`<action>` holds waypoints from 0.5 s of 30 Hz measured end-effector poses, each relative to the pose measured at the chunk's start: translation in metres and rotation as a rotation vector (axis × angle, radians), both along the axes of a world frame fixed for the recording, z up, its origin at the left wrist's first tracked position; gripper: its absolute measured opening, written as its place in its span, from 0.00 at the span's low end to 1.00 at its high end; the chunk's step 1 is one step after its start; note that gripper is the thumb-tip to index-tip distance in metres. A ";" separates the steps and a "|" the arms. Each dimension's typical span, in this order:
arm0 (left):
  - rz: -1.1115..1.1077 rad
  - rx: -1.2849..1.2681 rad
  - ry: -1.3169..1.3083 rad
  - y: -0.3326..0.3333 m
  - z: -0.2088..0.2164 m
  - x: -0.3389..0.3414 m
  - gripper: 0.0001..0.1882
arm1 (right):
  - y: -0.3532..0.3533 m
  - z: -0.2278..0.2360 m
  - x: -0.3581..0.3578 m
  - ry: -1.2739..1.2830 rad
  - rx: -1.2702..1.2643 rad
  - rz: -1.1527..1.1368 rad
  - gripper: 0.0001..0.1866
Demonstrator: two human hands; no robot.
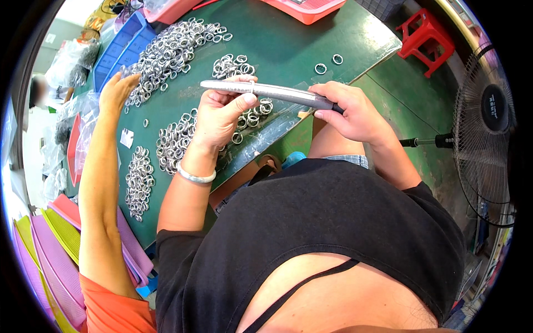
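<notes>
A tapered grey metal ring mandrel (286, 93) lies level across the space between my hands, above the table edge. My right hand (358, 111) is closed round its dark handle end. At the slimmer part, my left hand (222, 116) has thumb and fingers closed on a ring (252, 86) that sits around the mandrel. Silver-coloured rings lie close by: a small pile (232, 66) just beyond the mandrel, another heap (175, 141) left of my left wrist, and some loose rings (258, 114) partly hidden behind my left hand.
A co-worker's hand (117, 91) reaches from the left toward the large ring heap (172, 53) and blue bin (125, 47). Two single rings (321, 69) lie at the right of the green table (300, 44). A fan (491, 116) and red stool (425, 41) stand right; stacked trays (53, 250) lower left.
</notes>
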State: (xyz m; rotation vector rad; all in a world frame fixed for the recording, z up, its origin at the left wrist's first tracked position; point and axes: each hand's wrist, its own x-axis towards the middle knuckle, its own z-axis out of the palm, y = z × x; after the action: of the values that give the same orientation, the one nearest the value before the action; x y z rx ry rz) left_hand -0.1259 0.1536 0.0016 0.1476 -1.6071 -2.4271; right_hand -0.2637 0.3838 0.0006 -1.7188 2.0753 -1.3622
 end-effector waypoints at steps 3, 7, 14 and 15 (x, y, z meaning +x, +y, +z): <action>0.016 -0.026 -0.017 0.004 0.005 0.001 0.21 | 0.001 0.003 0.002 -0.015 0.040 -0.036 0.17; 0.007 -0.042 0.012 0.006 0.010 0.002 0.23 | 0.000 0.005 0.003 0.009 0.041 -0.046 0.17; 0.017 -0.109 -0.065 0.003 0.008 0.004 0.22 | 0.001 0.006 0.003 0.031 0.055 -0.050 0.17; 0.029 -0.128 -0.062 0.002 0.007 0.004 0.21 | 0.001 0.006 0.003 0.035 0.053 -0.050 0.17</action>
State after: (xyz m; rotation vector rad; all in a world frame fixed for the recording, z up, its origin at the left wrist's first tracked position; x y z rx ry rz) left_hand -0.1218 0.1560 0.0084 0.2248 -1.7686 -2.3107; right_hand -0.2607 0.3848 0.0067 -1.6929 2.1660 -1.2872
